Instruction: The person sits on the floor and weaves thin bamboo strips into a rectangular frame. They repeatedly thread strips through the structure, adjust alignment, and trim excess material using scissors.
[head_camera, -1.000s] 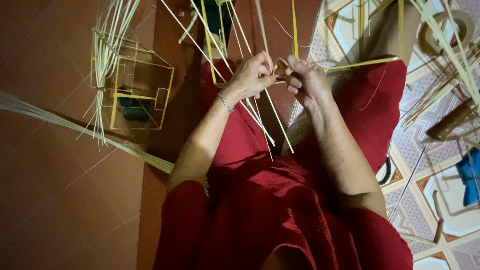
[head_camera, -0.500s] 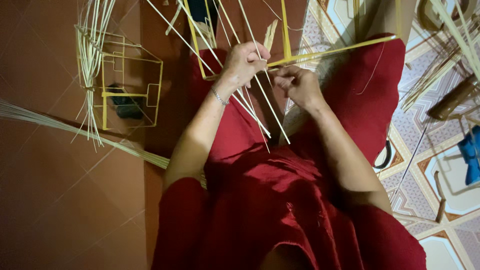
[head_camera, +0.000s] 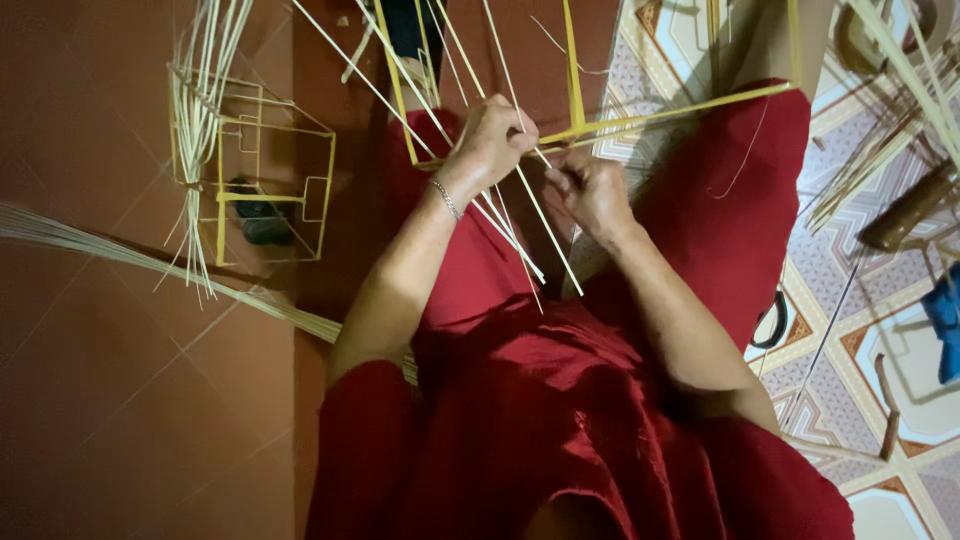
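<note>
My left hand, with a thin bracelet at the wrist, is closed around several thin pale bamboo sticks that fan out above and below it. My right hand pinches at the same joint, where the sticks meet a yellow bamboo frame resting over my lap. Red cloth covers my legs beneath both hands. The exact joint is hidden by my fingers.
A finished yellow stick frame with a bundle of pale strips lies on the brown floor at left. A long sheaf of strips runs across the floor. Patterned tiles at right hold a wooden-handled tool, a blue object and more strips.
Both hands and the frame sit slightly lower and further right in view, as the head camera shifted. The grip on the sticks is unchanged.
</note>
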